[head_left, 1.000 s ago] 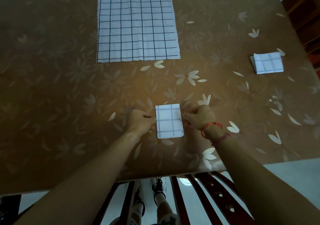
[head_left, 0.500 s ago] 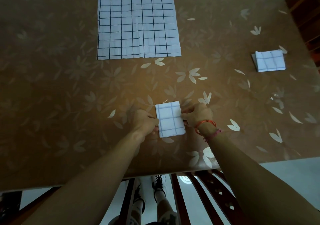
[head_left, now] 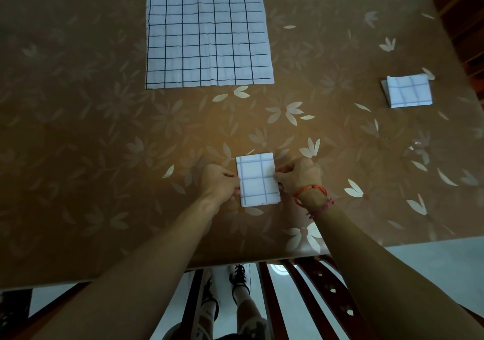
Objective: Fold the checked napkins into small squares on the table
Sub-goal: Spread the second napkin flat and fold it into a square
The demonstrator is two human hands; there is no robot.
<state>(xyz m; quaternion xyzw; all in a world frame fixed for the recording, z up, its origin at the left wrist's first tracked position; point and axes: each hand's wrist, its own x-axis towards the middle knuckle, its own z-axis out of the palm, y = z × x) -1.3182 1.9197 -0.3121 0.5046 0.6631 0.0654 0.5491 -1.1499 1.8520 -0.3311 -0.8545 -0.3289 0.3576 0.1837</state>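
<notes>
I see an orange cord bracelet (head_left: pixel 311 190) and a pink one (head_left: pixel 324 206) on the right wrist (head_left: pixel 313 199); white socks (head_left: pixel 242 294), seemingly black-laced shoes (head_left: pixel 239 274).

a single head-worn view looks forward and steeply down from above the near edge of the table (head_left: pixel 78 130). the left hand (head_left: pixel 218 182) and right hand (head_left: pixel 298 176), pinching a folded napkin (head_left: pixel 258 180), sit close, just below the middle. the top edge cuts off the open napkin (head_left: pixel 207 33). a chair (head_left: pixel 311 295) and shoes (head_left: pixel 239 274) show directly underneath.

Unfolded napkin (head_left: pixel 207 30), far end off-frame
</notes>
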